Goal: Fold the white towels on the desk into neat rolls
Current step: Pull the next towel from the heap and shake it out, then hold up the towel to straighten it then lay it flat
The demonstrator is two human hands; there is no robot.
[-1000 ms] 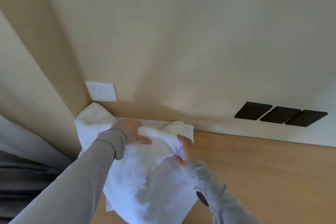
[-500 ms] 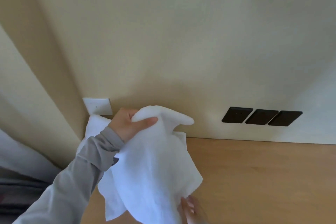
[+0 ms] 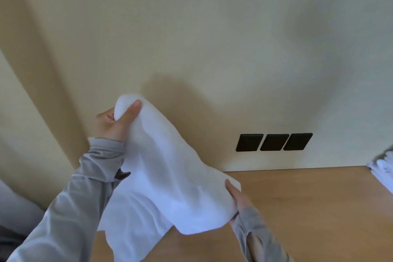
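Wall first, since it fills most of the view: plain cream, with the desk butted right up against it. The desk is light wood, with flat room on the right to lay cloth out. The towel is up in the air over the desk's left part, stretched on a slant between the two hands, its bottom hanging loose and rumpled. My guess is it's held like that to open it out and find the edges before any rolling, so this one looks barely started. The left hand is the high one, fingers curled round a bunched top corner with the thumb pressed on the front. The right hand is low, near the desktop, thumb on top pinching the towel's right edge. Its other fingers are under the cloth, so I can't tell how they sit. Three black sockets sit on the wall just above the desk. A white pile peeks in at the far right, maybe more towels, but it's too cut off to say.
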